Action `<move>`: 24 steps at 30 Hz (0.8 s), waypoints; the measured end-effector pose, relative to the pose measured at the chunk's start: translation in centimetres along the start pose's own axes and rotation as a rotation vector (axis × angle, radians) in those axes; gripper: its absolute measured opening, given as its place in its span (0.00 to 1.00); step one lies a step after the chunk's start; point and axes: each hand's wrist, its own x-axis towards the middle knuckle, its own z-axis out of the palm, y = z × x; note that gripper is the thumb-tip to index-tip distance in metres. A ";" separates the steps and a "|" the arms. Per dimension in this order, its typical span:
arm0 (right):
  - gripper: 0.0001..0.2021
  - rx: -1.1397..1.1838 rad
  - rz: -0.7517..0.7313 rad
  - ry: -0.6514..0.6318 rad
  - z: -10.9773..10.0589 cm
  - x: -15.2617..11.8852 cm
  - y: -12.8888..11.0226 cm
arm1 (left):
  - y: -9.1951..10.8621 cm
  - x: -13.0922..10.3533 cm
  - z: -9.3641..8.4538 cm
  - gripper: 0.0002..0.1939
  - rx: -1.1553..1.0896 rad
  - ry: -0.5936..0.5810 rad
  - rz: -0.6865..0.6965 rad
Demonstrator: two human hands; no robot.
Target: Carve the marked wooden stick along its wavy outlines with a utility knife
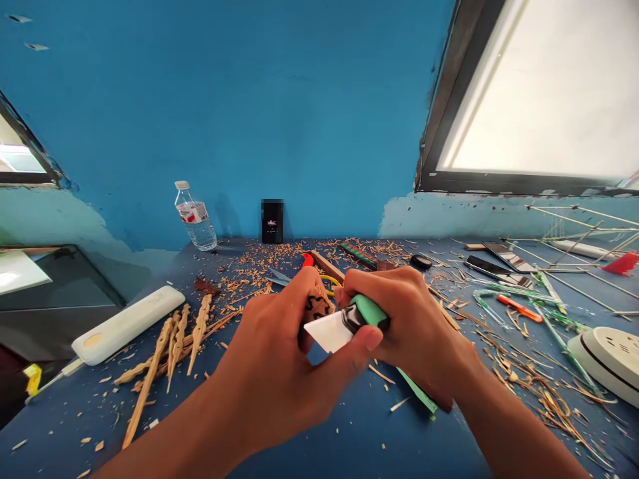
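Observation:
My left hand (284, 359) is closed around a small piece of carved wood (318, 305) with black lines marked on it. Its thumb stretches across to the back of the knife, near the handle. Wrapped around the green-and-black handle of a knife (369, 313) is my right hand (407, 306). The knife's short, pale, slanted blade (329, 331) points left against or just in front of the wood; exact contact is hidden. Behind my hands lie scissors (279, 277), partly covered. A green strip (418, 392) lies under my right wrist.
Carved wooden sticks (174, 346) and a white power strip (132, 322) lie left. A water bottle (196, 219) and black phone (272, 223) stand at the wall. Wood shavings, an orange cutter (519, 308), a stick frame (589, 246) and a round white device (612, 362) occupy the right.

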 end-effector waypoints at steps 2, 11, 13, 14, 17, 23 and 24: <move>0.02 0.014 -0.011 0.004 0.0 0.0 0.0 | 0.1 0.0 -0.2 0.20 -0.027 -0.014 -0.014; 0.01 0.005 0.019 0.004 0.1 -0.1 -0.1 | -0.1 0.0 0.4 0.17 -0.037 -0.018 -0.005; 0.02 -0.027 0.049 0.048 0.5 0.0 -0.2 | -0.2 -0.1 0.6 0.16 -0.117 -0.029 -0.028; 0.02 -0.053 0.069 0.072 0.7 0.0 -0.3 | -0.3 -0.2 0.8 0.16 -0.154 -0.031 -0.054; 0.02 -0.146 0.143 0.116 1.5 0.0 -0.2 | -0.5 -0.2 0.9 0.17 -0.217 -0.035 -0.137; 0.04 -0.237 0.219 0.142 2.7 -0.1 0.1 | -1.2 0.4 1.4 0.17 -0.327 -0.106 -0.299; 0.04 -0.250 0.227 0.148 2.9 -0.1 0.2 | -1.3 0.5 1.6 0.17 -0.343 -0.108 -0.323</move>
